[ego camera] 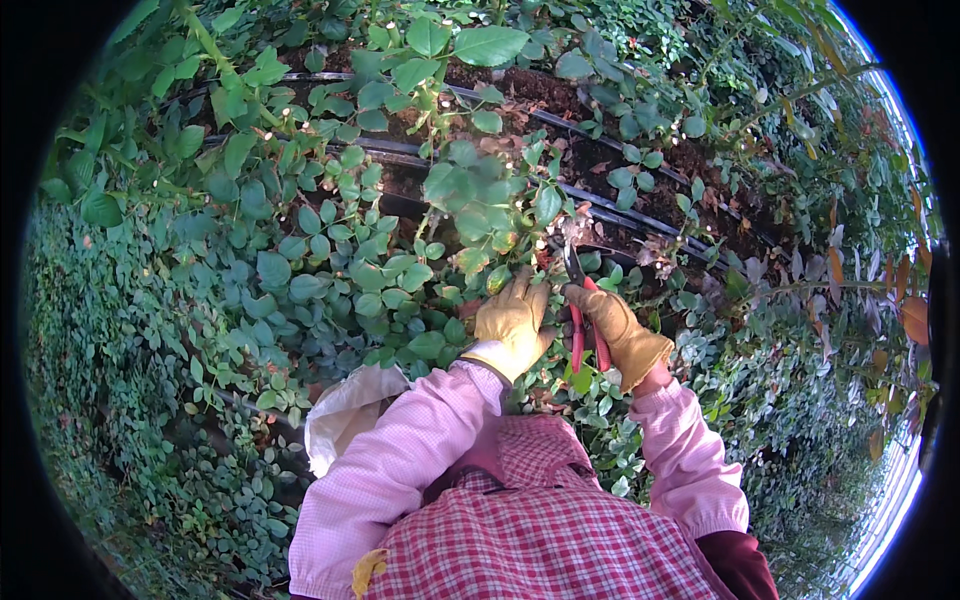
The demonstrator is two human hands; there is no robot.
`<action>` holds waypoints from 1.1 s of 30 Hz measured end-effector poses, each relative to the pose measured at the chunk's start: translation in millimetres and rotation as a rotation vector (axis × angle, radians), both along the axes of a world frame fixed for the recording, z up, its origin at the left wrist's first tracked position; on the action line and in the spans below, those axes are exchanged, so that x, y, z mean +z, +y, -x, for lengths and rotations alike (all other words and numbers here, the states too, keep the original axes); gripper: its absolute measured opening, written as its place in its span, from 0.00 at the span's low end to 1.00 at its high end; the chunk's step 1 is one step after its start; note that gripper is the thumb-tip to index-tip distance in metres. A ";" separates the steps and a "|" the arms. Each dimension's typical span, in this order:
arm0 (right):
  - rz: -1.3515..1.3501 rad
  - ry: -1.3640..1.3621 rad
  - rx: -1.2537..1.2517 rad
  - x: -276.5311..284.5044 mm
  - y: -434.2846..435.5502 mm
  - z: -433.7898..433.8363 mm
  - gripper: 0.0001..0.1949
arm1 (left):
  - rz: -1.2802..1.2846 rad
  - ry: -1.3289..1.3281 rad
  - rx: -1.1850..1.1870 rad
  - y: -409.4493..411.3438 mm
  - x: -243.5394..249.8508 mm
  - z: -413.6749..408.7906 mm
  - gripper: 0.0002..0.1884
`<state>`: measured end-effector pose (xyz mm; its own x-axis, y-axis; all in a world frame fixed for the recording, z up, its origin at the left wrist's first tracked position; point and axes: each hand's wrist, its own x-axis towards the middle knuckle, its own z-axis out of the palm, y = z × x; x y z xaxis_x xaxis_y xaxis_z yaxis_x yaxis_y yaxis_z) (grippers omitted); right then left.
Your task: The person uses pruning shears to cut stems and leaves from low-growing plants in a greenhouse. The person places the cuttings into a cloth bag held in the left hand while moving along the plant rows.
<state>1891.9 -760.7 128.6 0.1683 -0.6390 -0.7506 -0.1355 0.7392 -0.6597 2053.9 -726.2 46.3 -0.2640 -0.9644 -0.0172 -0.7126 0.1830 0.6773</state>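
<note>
My right hand (pixel 611 326), in a tan work glove, is closed around the red handles of a pair of pruning shears (pixel 602 346). Their dark blades point up and away, among dry brown leaves at the base of a rose bush (pixel 367 277). Just left of the shears, my left hand (pixel 514 324) lies back upward in a yellow glove. Its fingers reach forward into the leaves and the thumb stands apart. Foliage covers the fingertips, so any grip there is hidden. A yellowing green leaf (pixel 498 280) touches the area by these fingers.
Dark rails or pipes (pixel 630 216) cross the soil bed (pixel 536 86) beyond my hands. Cut stem ends (pixel 268 136) stick up among the leaves. A tall thorny stem (pixel 214 49) rises at upper left. A whitish bag (pixel 349 416) hangs beside my left forearm.
</note>
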 end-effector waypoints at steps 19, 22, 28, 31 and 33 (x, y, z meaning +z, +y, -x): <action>-0.018 -1.062 -0.781 -82.1 12.1 -59.3 0.16 | -0.064 -0.025 -0.063 60.7 -30.8 -77.7 0.28; -0.033 -1.190 -0.890 -96.4 4.7 -69.8 0.13 | -0.135 -0.075 -0.061 66.0 -34.0 -80.3 0.28; -0.009 -1.221 -0.840 -110.9 -0.6 -71.4 0.13 | -0.136 -0.065 -0.078 70.4 -38.1 -82.3 0.28; 0.035 -1.023 -0.765 -106.7 1.0 -68.1 0.15 | -0.152 -0.069 -0.095 71.6 -32.7 -81.6 0.29; 0.033 -0.708 -0.676 -114.4 -0.8 -57.3 0.14 | -0.180 -0.070 -0.088 75.1 -30.2 -80.8 0.28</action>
